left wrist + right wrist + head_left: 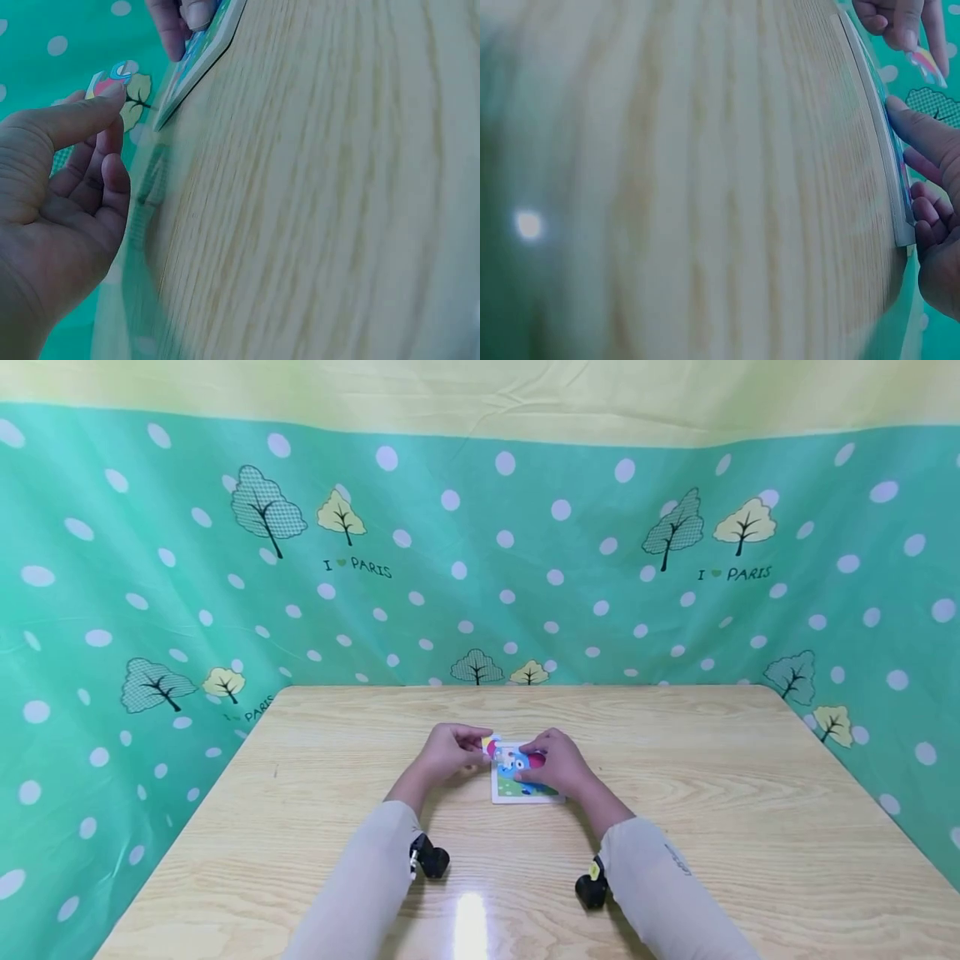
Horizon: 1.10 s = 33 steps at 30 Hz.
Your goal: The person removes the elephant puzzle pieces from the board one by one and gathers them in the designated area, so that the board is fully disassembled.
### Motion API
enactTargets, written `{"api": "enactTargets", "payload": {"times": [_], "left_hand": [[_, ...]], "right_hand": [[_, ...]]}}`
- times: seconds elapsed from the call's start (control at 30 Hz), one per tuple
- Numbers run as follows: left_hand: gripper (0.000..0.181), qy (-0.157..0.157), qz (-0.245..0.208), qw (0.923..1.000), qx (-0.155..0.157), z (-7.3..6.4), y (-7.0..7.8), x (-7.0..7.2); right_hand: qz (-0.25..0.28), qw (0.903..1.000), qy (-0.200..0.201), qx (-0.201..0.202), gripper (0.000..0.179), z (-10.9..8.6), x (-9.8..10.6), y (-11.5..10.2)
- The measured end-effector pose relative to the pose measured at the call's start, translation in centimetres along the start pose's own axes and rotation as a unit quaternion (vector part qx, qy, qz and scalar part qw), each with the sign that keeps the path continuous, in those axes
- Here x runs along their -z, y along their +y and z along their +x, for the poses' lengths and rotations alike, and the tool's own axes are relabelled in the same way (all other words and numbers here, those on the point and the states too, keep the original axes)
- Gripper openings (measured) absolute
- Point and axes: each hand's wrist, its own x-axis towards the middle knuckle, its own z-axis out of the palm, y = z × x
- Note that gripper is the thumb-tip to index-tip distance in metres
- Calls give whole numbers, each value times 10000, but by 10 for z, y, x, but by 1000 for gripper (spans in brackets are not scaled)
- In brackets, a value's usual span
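My left hand [452, 752] pinches a small puzzle piece [491, 746] between thumb and fingertips, at the upper left corner of a picture puzzle board [504, 799]. Yellow, pink and blue print shows on the piece [120, 75] in the left wrist view. The board has a pale rim and a blue cartoon figure over green ground. My right hand [561, 766] rests on its right part, thumb and forefinger spread over the picture. In the right wrist view the right thumb [922, 129] lies straight on the board's face, the lower fingers bent beside its edge. That hand hides part of the picture.
The board lies on a light wood-grain table [337, 760]. Behind and at both sides hangs a green dotted curtain [420, 527] with printed trees. Small black cameras [433, 860] sit at both wrists, over pale sleeves [360, 885]. A bright light reflection shows near the front.
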Motion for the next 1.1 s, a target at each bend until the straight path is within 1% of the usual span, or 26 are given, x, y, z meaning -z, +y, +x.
{"api": "enactTargets", "payload": {"times": [0.17, 0.3, 0.53, 0.73, 1.0, 1.1], "left_hand": [[45, 98, -145, 9998, -31, -5, -2, 6], [46, 143, -145, 9998, -80, -8, -5, 12], [43, 237, 111, 9996, -87, -14, -10, 24], [44, 277, 174, 9995, -22, -19, -14, 38], [43, 256, 363, 9990, 22, -22, -23, 54], [44, 280, 434, 9986, 124, -23, -25, 61]], "right_hand": [[116, 9999, 31, -5, 45, -1, -1, 1], [184, 9998, 38, -82, 44, -2, -1, 0], [208, 9997, 63, -55, 45, -3, -1, -2], [260, 9996, 71, -5, 45, -4, -2, -3], [214, 9997, 102, 31, 45, -5, -1, -4], [199, 9997, 97, 37, 46, -5, -1, -3]]}}
